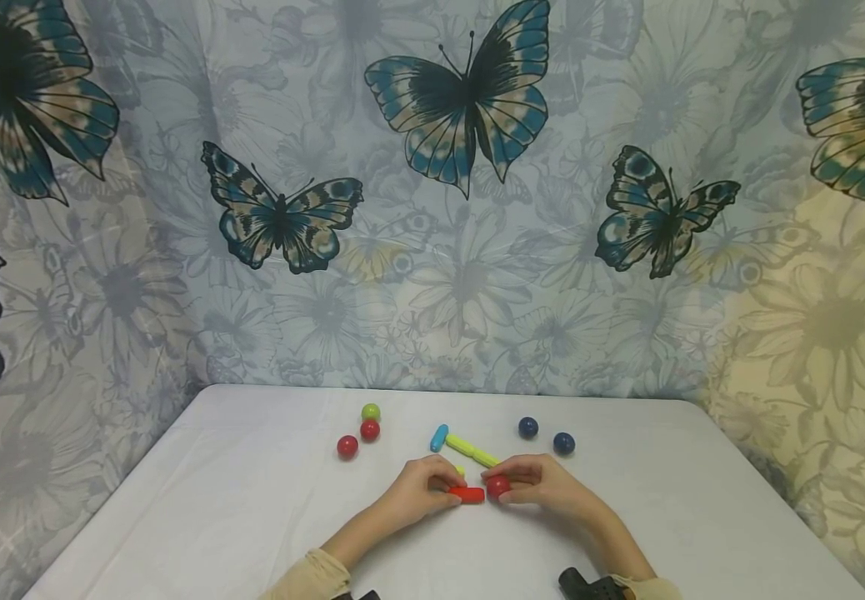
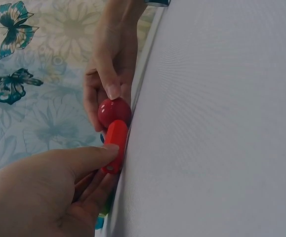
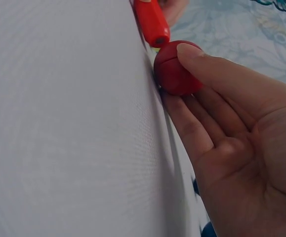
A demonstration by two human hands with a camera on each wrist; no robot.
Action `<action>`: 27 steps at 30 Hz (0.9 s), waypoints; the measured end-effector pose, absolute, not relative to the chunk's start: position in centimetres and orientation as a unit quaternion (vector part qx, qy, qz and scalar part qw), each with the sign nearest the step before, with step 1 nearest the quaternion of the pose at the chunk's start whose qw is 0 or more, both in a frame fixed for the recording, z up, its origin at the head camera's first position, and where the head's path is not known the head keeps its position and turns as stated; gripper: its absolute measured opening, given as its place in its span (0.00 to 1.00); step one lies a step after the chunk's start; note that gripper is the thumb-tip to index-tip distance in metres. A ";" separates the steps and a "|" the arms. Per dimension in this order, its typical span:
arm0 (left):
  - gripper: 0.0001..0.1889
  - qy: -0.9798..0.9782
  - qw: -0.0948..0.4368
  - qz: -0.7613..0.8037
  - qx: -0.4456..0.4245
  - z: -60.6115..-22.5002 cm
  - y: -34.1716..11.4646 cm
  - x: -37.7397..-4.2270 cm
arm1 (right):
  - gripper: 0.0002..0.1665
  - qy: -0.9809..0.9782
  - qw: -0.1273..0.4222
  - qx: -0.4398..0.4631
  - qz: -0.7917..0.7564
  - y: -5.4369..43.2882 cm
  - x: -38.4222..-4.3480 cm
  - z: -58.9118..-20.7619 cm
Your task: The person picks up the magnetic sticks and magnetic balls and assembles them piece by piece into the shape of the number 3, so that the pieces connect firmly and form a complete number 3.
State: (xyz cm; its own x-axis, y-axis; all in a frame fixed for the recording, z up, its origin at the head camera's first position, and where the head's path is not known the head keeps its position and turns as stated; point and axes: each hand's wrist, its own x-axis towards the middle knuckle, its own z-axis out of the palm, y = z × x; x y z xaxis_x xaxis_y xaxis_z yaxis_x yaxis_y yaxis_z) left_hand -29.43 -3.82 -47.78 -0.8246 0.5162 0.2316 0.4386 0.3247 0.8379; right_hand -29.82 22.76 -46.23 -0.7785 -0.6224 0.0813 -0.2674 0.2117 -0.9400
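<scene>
The white table (image 1: pixel 215 500) carries a yellow stick (image 1: pixel 470 450), a blue peg (image 1: pixel 438 438) at its far end. Left of the stick lie two red balls (image 1: pixel 347 447) and a green ball (image 1: pixel 371 412); right, two navy balls (image 1: pixel 527 427).

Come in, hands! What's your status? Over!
Left hand pinches red stick. Right hand holds red ball. Yellow rod lies just beyond; nothing seen between red stick and ball.

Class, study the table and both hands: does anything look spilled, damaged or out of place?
Nothing stands out: no spill or breakage shows on the white table. The left hand pinches a red stick; the right hand holds a red ball, whose thin line looks like a seam.
</scene>
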 end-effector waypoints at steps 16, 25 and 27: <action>0.11 0.815 0.041 0.499 0.292 -47.7 -3.9 -29.5 | 0.25 0.758 0.158 -0.306 -0.554 22.6 -30.1 -46.5; 0.11 0.815 0.042 0.502 0.287 -47.6 -3.8 -29.4 | 0.24 0.755 0.164 -0.301 -0.560 22.4 -29.8 -46.4; 0.11 0.815 0.042 0.502 0.287 -47.6 -3.8 -29.4 | 0.24 0.755 0.164 -0.300 -0.559 22.4 -29.8 -46.4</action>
State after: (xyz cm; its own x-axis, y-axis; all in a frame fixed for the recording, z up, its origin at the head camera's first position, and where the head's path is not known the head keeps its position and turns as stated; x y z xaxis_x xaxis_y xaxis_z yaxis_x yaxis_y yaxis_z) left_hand -29.40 -3.85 -47.60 -0.8315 0.5101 0.2200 0.4260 0.3314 0.8418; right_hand -29.78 22.38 -46.37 -0.7663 -0.6365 0.0878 -0.2693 0.1940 -0.9433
